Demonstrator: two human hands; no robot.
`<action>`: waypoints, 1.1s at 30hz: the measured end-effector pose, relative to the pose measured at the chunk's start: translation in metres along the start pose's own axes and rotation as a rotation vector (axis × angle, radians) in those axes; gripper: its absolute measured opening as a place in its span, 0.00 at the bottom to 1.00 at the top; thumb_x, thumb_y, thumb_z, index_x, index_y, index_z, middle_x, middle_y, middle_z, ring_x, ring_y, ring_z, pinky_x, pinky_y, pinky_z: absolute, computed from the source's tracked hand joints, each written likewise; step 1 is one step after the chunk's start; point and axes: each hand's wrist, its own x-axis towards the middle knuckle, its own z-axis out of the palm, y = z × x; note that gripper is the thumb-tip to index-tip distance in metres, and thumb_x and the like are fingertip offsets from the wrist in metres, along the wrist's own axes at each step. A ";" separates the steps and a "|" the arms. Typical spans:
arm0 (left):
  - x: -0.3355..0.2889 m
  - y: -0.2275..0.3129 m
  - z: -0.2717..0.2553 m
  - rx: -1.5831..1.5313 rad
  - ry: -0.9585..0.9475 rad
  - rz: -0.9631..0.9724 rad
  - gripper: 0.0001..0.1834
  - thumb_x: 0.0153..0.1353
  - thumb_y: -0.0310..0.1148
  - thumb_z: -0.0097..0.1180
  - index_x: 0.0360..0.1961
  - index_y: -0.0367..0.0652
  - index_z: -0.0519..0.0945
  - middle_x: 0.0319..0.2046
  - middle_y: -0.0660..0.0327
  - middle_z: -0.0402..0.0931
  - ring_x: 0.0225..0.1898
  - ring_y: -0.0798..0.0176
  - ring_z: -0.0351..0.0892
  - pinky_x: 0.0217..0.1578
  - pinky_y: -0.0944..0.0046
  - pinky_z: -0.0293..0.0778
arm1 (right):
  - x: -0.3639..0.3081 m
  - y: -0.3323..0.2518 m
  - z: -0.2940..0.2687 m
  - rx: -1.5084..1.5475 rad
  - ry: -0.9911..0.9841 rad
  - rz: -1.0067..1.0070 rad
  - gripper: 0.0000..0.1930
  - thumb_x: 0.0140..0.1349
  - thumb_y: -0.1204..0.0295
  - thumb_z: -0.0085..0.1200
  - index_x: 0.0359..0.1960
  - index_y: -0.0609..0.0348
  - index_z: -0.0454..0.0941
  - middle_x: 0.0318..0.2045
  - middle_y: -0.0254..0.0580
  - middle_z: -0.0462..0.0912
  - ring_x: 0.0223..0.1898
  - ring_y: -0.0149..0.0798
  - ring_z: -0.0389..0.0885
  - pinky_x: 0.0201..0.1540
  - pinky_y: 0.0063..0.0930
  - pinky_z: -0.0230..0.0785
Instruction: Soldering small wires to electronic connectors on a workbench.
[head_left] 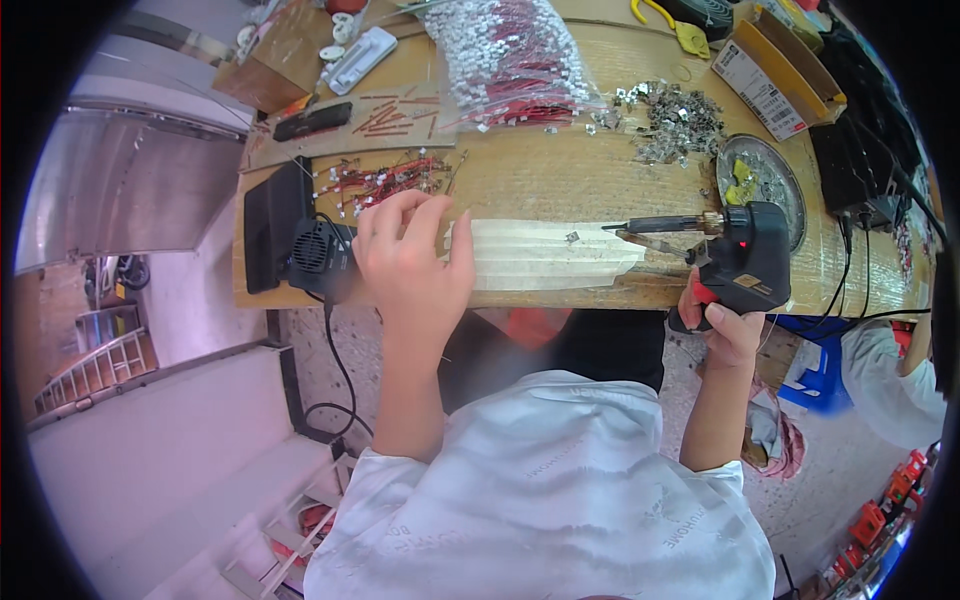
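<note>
My right hand [732, 335] is wrapped round the handle of a black soldering gun [752, 262] with a red trigger. Its thin tip points left, over strips of pale masking tape [545, 268] on the table. On that tape lies a small silvery metal piece [573, 237]. To the left of the tape, my left hand [415, 262] is raised with its fingers bent and the thumb apart; nothing shows in it. Just beyond it is a pile of short red and black wires [390, 180] with small white connectors. A black device with a round vent [318, 252] stands beside my left wrist.
Beyond the tape lie a plastic bag of red wires with white connectors [515, 65] and a heap of small metal parts [680, 122]. A round metal dish [790, 185] with yellow sponge pieces sits behind the soldering gun. Another person's white sleeve [890, 385] shows at right.
</note>
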 end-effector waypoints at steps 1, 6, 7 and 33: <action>0.003 0.000 0.001 0.027 -0.024 -0.024 0.11 0.53 0.31 0.70 0.38 0.44 0.87 0.42 0.60 0.80 0.47 0.52 0.77 0.49 0.52 0.71 | 0.000 0.000 -0.001 -0.010 -0.005 0.004 0.27 0.54 0.69 0.65 0.52 0.74 0.74 0.27 0.47 0.78 0.21 0.38 0.75 0.24 0.31 0.67; 0.021 -0.005 0.004 0.165 -0.075 -0.002 0.09 0.54 0.31 0.70 0.38 0.47 0.87 0.40 0.61 0.80 0.46 0.52 0.76 0.48 0.51 0.70 | -0.003 0.002 -0.002 -0.035 0.061 0.014 0.25 0.52 0.70 0.66 0.50 0.73 0.74 0.29 0.49 0.80 0.22 0.39 0.77 0.25 0.33 0.70; 0.024 -0.005 0.003 0.189 -0.073 -0.018 0.09 0.54 0.31 0.70 0.38 0.47 0.87 0.39 0.61 0.80 0.46 0.52 0.76 0.48 0.51 0.70 | -0.004 0.001 -0.002 -0.041 0.051 0.029 0.25 0.52 0.71 0.66 0.49 0.72 0.74 0.30 0.49 0.80 0.22 0.39 0.78 0.25 0.33 0.71; 0.103 0.007 0.051 0.404 -0.192 0.413 0.07 0.57 0.32 0.62 0.23 0.45 0.88 0.37 0.62 0.80 0.48 0.58 0.76 0.51 0.50 0.63 | 0.002 -0.005 -0.002 0.030 -0.014 0.110 0.22 0.53 0.83 0.66 0.52 0.64 0.79 0.36 0.39 0.84 0.28 0.30 0.81 0.29 0.25 0.75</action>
